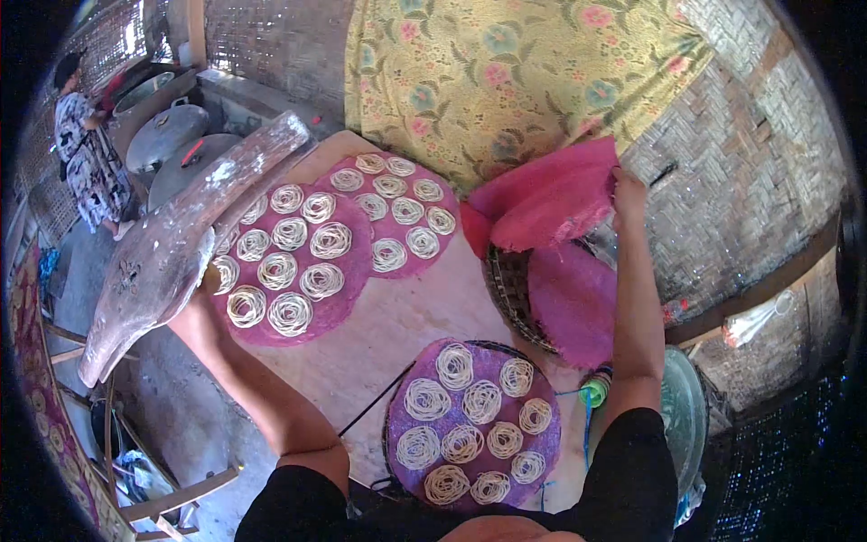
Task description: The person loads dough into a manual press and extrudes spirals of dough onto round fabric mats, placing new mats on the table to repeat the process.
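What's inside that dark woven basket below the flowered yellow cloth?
A magenta cloth lies partly inside the dark woven basket, covering part of its rim. The right hand holds a rosy-red cloth above it. Anything underneath the magenta cloth is hidden.

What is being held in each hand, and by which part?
The right hand holds a pink cloth by its right edge; the left hand is partly hidden, so I cannot tell.

Round cream strand coils are laid on a round purple cloth at lower centre, below upper-centre flowered yellow fabric.
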Available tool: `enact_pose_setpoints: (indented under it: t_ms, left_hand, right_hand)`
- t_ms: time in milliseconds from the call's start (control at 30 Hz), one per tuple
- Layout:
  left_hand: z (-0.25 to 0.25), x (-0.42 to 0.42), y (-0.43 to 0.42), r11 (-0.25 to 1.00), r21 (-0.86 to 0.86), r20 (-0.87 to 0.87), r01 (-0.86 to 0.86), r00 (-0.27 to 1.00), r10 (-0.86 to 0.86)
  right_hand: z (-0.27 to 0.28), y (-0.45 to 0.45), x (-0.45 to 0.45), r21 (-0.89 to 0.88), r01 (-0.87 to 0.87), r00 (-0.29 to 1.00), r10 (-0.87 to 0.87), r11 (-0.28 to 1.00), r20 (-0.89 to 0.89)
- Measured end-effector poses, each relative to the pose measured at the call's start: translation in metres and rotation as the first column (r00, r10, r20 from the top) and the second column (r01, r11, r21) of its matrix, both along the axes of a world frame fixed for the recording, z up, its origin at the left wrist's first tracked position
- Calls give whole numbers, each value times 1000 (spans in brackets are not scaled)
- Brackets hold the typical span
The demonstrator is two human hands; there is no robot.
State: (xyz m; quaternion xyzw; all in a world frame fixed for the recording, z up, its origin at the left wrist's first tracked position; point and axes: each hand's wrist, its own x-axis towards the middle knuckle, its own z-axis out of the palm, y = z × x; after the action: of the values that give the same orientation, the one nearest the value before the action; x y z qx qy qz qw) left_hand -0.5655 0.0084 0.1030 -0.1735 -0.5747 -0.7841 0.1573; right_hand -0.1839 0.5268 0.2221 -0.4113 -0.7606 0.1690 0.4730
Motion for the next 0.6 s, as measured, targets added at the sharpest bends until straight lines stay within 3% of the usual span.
enact_pose_setpoints:
  t_ms: [67, 100, 167, 200, 233, 267, 300, 367, 433, 467, 533, 600]
  left_hand:
    - [5, 6, 7, 992, 99, -3, -83, 996, 84]
    - [3, 4, 8, 993, 96, -3, -75, 997, 75]
    - [-3, -2, 8, 991, 101, 12, -87, 996, 86]
    - [-2, -1, 8, 992, 97, 12, -85, 996, 84]
    - [0, 1, 8, 994, 66, 5, -83, 997, 83]
    - [2, 2, 7, 996, 37, -4, -81, 997, 82]
    - [6, 3, 5, 997, -29, 29, -69, 997, 70]
    - [4, 1, 7, 997, 41, 2, -59, 998, 59]
    - [5, 2, 9, 992, 113, -27, -49, 998, 52]
    - [9, 4, 10, 989, 133, -41, -64, 997, 70]
    - [13, 4, 8, 985, 150, -57, -83, 994, 93]
    - [12, 4, 4, 994, 95, -45, -46, 998, 50]
  right_hand:
    - [7, -15, 31, -213, 48, 954, -108, 976, -281]
    - [4, -13, 49, -217, 56, 953, -117, 975, -280]
    - [-12, 4, 93, -137, 324, 921, -345, 936, -183]
    - [-20, 14, 114, -1, 552, 834, -552, 834, 8]
    - [-31, 25, 138, 176, 712, 660, -733, 680, 164]
    - [-48, 44, 169, 346, 647, 482, -716, 679, 504]
    - [-72, 66, 201, 475, 523, 192, -640, 708, 744]
    - [-140, 110, 259, 521, 505, 29, -617, 688, 786]
    - [-159, 77, 262, 347, 635, 135, -542, 690, 829]
    - [-167, 62, 258, 346, 635, 137, -541, 691, 830]
    - [-176, 36, 239, 442, 620, 14, -573, 648, 820]
    - [-147, -1, 159, 303, 851, 217, -813, 428, 540]
